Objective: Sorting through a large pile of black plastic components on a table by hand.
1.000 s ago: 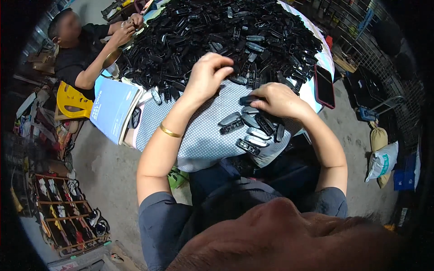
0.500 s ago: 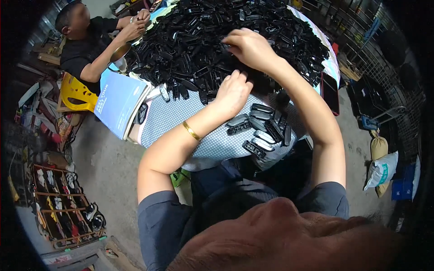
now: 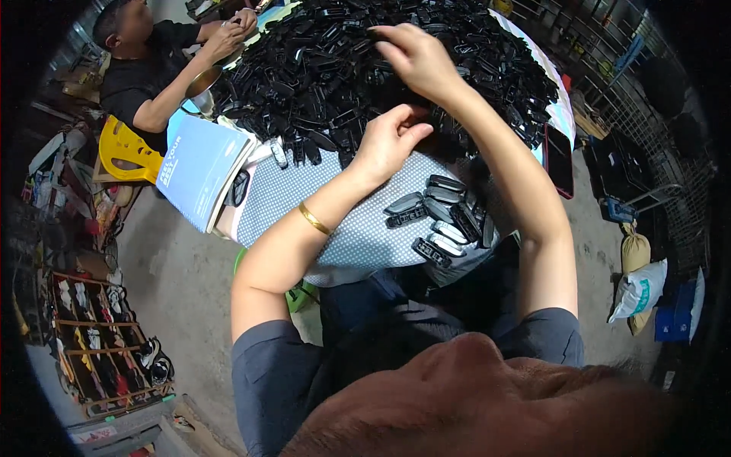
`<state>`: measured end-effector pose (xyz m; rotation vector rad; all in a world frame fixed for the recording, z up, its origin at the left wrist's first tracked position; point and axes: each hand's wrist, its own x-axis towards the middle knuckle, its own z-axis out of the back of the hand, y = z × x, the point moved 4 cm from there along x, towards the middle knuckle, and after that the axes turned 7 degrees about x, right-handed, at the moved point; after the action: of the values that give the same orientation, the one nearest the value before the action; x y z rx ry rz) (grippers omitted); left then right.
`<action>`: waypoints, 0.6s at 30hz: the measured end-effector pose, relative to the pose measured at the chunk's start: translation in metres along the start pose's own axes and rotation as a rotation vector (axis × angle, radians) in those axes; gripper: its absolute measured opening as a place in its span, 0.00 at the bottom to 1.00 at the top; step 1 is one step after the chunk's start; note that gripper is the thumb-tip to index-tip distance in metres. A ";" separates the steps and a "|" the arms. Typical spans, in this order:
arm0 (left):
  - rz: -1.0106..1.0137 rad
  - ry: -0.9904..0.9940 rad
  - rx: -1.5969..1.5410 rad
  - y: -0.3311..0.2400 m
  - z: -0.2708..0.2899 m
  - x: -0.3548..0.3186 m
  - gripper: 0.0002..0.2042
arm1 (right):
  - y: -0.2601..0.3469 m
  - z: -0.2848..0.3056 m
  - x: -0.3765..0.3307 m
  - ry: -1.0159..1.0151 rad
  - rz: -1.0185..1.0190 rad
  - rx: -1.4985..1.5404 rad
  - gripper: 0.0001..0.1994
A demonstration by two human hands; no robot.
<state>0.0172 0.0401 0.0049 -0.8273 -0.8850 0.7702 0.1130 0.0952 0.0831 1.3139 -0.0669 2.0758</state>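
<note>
A large heap of small black plastic casings (image 3: 304, 84) covers the far part of the table. My right hand (image 3: 420, 62) is over the middle of the heap, thumb and forefinger apart, and I see nothing held between them. At the heap's near edge is my left hand (image 3: 384, 148), its thumb spread from the fingers; dark pieces show behind the gap. A gold bangle (image 3: 314, 218) circles my left wrist. On the patterned cloth (image 3: 343, 240) close to me lies a small group of separate black casings (image 3: 445, 213), some showing shiny grey faces.
A blue-covered book (image 3: 202, 171) lies at the table's left edge, near a metal cup (image 3: 204, 90). Across on the left sits another person (image 3: 141, 72), both hands raised together, by a yellow chair (image 3: 126, 152). A phone (image 3: 558, 160) rests at the right edge.
My left hand has shifted slightly left, its thumb parting from the fingers. My right hand has moved a little farther over the heap. The small group of casings stays put.
</note>
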 end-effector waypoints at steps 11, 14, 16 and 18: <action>0.402 0.006 -0.759 0.008 -0.006 -0.002 0.19 | 0.033 0.058 -0.108 0.032 -0.623 0.453 0.12; 0.323 -0.063 -0.993 0.003 -0.005 -0.001 0.18 | 0.029 0.052 -0.123 -0.035 -0.818 0.677 0.14; 0.290 -0.014 -1.008 0.003 -0.007 -0.003 0.19 | 0.032 0.047 -0.124 -0.017 -0.842 0.703 0.14; 0.207 0.114 -0.990 0.002 -0.009 -0.003 0.18 | 0.033 0.045 -0.122 -0.044 -0.792 0.682 0.14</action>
<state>0.0236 0.0362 -0.0009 -1.8358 -1.0870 0.4175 0.1624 -0.0089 0.0152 1.4287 1.0505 1.3996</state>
